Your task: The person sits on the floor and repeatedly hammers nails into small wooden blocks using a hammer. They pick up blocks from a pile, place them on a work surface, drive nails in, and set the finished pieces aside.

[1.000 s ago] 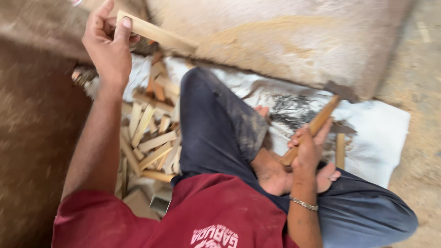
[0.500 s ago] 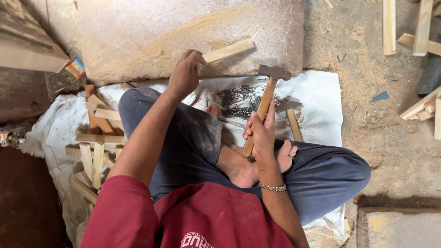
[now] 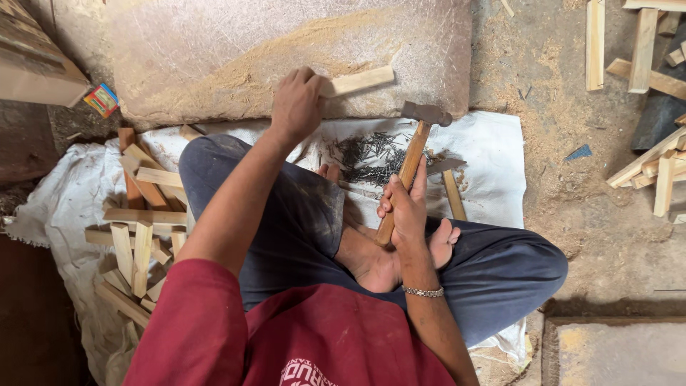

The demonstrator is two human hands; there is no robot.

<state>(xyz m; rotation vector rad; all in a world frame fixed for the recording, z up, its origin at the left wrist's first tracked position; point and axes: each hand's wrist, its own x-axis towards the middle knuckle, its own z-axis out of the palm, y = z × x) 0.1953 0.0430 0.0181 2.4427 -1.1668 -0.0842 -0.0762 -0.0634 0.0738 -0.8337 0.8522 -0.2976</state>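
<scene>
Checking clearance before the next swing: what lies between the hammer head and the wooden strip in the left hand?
In the head view, only bare stone slab edge separates the hammer head from the wooden strip held by the left hand.

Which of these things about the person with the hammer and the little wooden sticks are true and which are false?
1. The right hand holds a wooden-handled hammer with a metal head. True.
2. The left hand is empty. False: it grips a short pale wooden strip against the big sawdust-covered stone slab.
3. A pile of dark nails lies on the white sheet. True.
4. The heap of pale wooden sticks lies on the person's right side. False: it lies on their left.
5. The person sits cross-legged and barefoot. True.
</scene>
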